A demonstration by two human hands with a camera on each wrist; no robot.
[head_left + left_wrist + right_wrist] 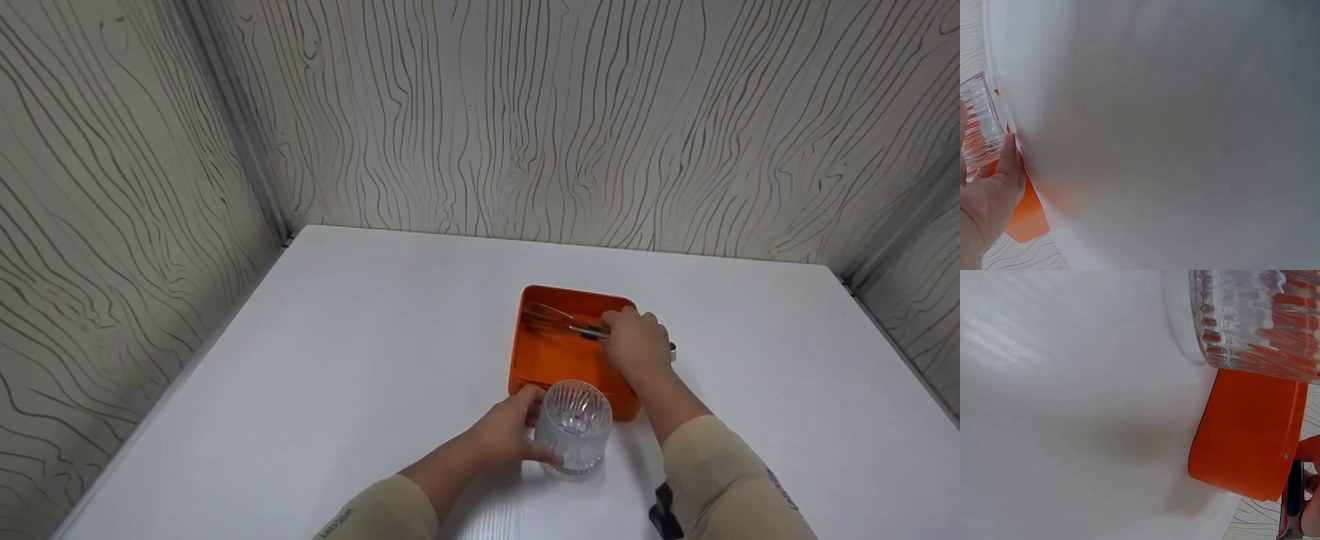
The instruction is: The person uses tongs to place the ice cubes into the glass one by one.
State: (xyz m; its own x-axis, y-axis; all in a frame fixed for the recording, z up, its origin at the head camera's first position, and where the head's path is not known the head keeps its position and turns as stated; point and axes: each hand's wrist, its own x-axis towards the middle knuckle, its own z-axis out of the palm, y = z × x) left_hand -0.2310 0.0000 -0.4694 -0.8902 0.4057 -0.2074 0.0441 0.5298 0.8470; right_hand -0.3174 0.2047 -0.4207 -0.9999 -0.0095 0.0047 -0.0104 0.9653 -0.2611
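Note:
A clear ribbed drinking glass stands on the white table in front of an orange rectangular tray. My left hand holds the glass from its left side, thumb near the base; the left wrist view shows the ribbed glass beside the fingers. Over the tray's right side, my right hand grips the handle of a whisk, whose wire head lies toward the tray's left wall. The handle, dark with a shiny metal edge, sticks out past the tray's rim in the right wrist view.
The white table reaches back to a wood-grain patterned wall, with another patterned wall on the left. A black object shows beside the right sleeve.

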